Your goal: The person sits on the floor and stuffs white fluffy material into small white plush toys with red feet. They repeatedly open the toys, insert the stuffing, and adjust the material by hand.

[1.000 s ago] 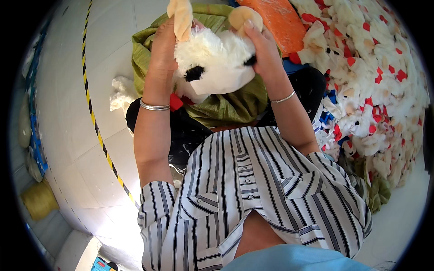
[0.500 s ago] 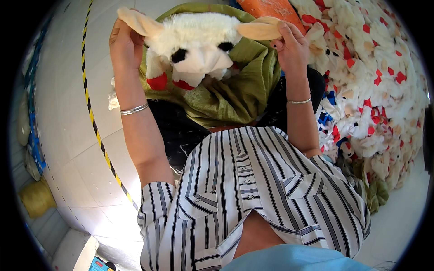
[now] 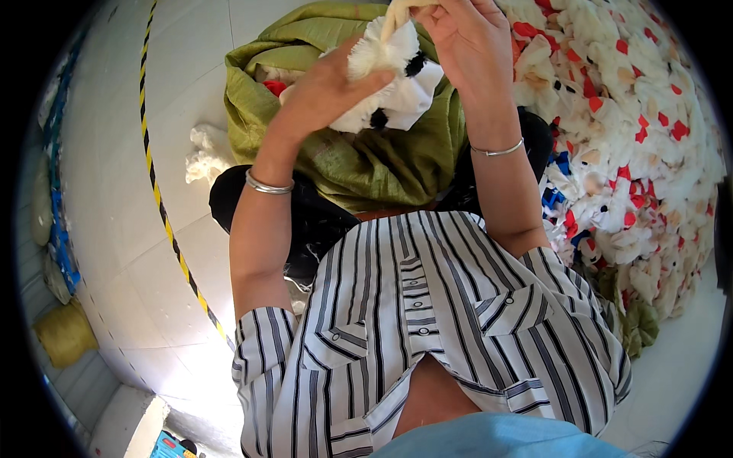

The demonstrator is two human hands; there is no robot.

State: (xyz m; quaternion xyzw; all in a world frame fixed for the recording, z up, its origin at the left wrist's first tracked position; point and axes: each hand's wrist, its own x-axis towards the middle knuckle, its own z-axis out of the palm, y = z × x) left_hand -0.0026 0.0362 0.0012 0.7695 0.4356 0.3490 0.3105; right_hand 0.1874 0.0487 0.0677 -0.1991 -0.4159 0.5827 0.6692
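Observation:
A limp, unstuffed white plush animal head [image 3: 412, 95] with black eye patches hangs folded between my hands, above an olive-green sack [image 3: 382, 168] by my crossed legs. My left hand [image 3: 324, 91] is closed around its furry side, thumb lying across the white fur. Higher up, my right hand [image 3: 469, 42] pinches a cream ear [image 3: 395, 17] at the top edge of the view. The head is turned sideways, and its other ear is hidden. Inside the sack's mouth, a bit of red and pale fabric [image 3: 275, 85] shows left of my left hand.
A large heap of white plush pieces [image 3: 626, 153] with red, black and blue patches rises at my right. Left of the sack lies a white fluffy scrap [image 3: 208, 153] on the floor. Yellow-black striped tape [image 3: 156, 191] runs along the tiles, and a yellow roll [image 3: 65, 336] sits at far left.
The plush head was spread by both ears, facing me. Now it is turned and folded; my left hand moved right from one ear onto its fur, and my right hand rose slightly with an ear.

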